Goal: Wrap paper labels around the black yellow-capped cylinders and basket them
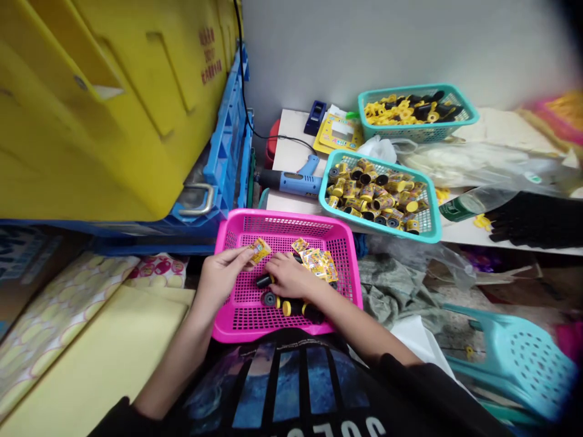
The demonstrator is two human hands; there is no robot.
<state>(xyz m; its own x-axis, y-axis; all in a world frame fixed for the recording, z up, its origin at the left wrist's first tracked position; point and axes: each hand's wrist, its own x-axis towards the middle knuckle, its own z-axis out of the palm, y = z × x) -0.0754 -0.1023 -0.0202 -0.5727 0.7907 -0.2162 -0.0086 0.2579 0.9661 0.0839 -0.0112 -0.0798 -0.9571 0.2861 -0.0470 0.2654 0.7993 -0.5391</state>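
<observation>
My left hand (224, 272) is closed, pinching a small yellow printed label sleeve (260, 250) between thumb and fingers over the left part of the pink basket (234, 331). Inside that basket, my right hand (291, 276) curls its fingers down over a small black cylinder with a yellow end (263, 281); part of its grip is hidden. More black cylinders with yellow caps (291, 308) lie below my right hand. A loose pile of yellow printed sleeves (321, 262) rests to the right of it, partly over dark pieces.
On the white table, a teal basket (435, 224) holds many labelled cylinders, and another teal basket (419, 132) holds yellow and black parts. A blue heat gun (294, 182) lies beside them. Yellow bin (113, 121) at left; turquoise stool (528, 358) at right.
</observation>
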